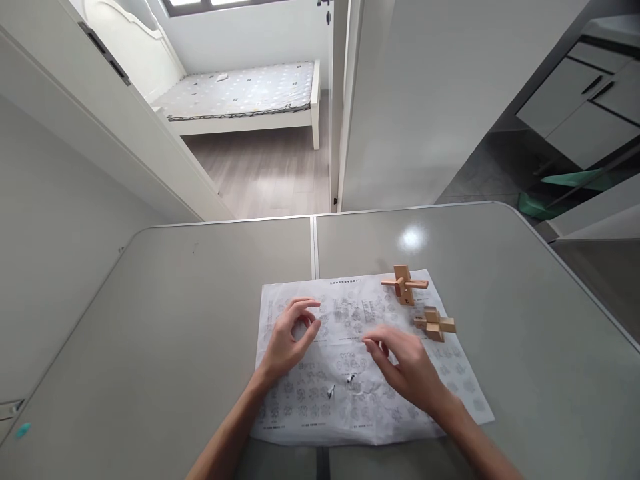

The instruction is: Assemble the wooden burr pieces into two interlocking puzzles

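A large white printed sheet (370, 400) with many small line drawings lies under both hands. My left hand (291, 337) is over its left part, fingers curved and thumb apart from them, with nothing between. Over the right part, my right hand (407, 367) has thumb and forefinger brought together; I see nothing in the pinch. Two small shiny metal pieces lie between my forearms, one piece (331, 391) further left and another piece (351, 378) nearer the right hand. Beyond the right hand sit a wooden interlocking puzzle (434, 325) and a second wooden puzzle (404, 285) with crossing bars.
The grey table (175, 347) has a pale seam (314, 247) running away from me. A small teal object (23, 430) is at the far left. Past the table's far edge are a doorway, a bed (245, 93) and a white wall (415, 100). Cabinets (585, 100) stand at right.
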A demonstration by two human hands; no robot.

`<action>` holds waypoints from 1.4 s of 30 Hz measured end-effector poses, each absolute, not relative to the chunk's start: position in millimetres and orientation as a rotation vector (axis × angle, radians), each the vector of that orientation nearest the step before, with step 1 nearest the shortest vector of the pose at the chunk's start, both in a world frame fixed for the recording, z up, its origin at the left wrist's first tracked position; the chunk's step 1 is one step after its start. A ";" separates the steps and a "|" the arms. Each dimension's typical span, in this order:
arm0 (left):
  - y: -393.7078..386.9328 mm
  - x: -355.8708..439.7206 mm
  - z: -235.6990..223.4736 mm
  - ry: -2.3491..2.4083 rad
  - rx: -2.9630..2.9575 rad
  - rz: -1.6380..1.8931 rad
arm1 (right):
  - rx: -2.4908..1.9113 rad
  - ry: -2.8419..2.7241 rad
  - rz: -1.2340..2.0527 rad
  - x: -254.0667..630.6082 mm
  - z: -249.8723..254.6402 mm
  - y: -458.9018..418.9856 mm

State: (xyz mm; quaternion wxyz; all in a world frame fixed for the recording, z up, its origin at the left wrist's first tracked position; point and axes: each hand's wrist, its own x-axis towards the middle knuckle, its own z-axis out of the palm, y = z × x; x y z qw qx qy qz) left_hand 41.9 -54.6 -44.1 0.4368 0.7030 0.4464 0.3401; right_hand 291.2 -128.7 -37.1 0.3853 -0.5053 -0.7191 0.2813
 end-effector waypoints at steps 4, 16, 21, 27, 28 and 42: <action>-54.5 41.8 -43.5 1.109 1.747 0.834 | -1.281 -1.803 0.935 280.2 -49.7 -114.9; -53.7 41.8 -44.1 1.118 1.737 0.789 | -1.352 -1.571 1.109 279.8 -62.4 -111.1; -53.9 42.8 -43.0 1.145 1.727 0.767 | -1.357 -1.578 1.116 278.7 -62.4 -109.9; -54.4 43.9 -43.1 1.155 1.730 0.761 | -1.361 -1.576 1.122 277.7 -62.2 -109.6; -54.4 44.1 -42.7 1.157 1.731 0.762 | -1.361 -1.576 1.120 277.9 -62.1 -109.7; -54.5 43.9 -45.8 1.181 1.740 0.755 | -1.347 -1.582 1.110 278.4 -63.2 -109.7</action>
